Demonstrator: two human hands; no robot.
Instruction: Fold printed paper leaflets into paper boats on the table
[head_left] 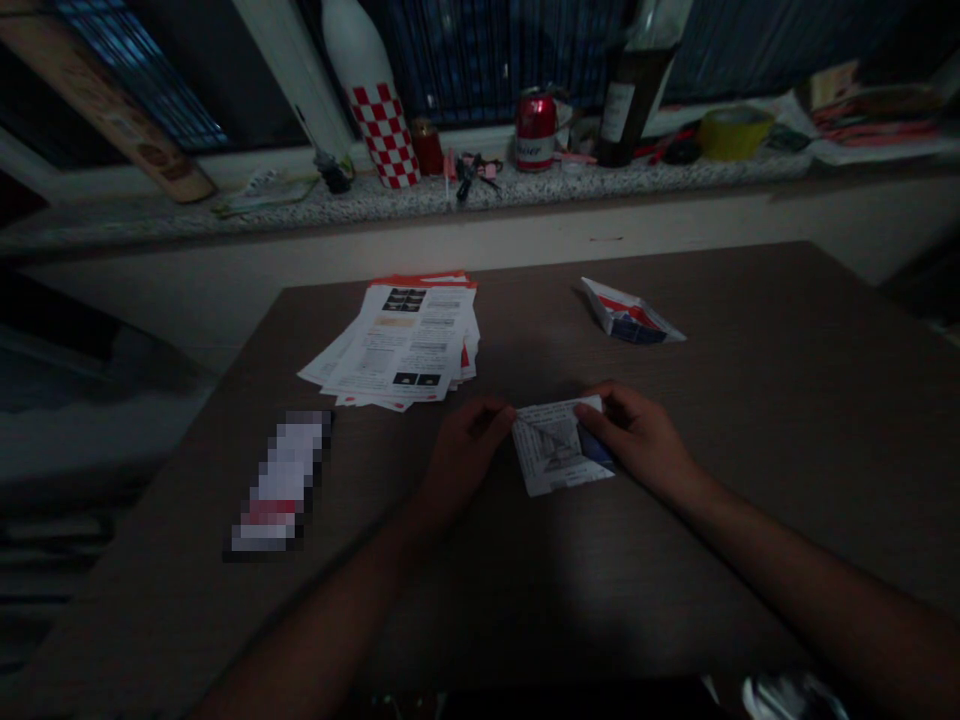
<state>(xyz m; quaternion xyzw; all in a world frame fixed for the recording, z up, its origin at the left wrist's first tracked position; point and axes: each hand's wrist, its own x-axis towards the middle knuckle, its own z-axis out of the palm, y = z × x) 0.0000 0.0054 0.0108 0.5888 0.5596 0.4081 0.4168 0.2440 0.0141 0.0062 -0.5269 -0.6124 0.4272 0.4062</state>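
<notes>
Left hand [466, 438] pinches one far corner of the folded printed paper [551, 458], right hand [639, 432] grips the other, probably just steadying it.

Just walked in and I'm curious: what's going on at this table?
A person is handling a folded piece of printed paper at the table. The left hand pinches its upper left corner; the right hand grips its upper right part, thumb on top. Another folded paper shape sits beyond, to the right. A stack of printed sheets and a phone lie to the left.
</notes>
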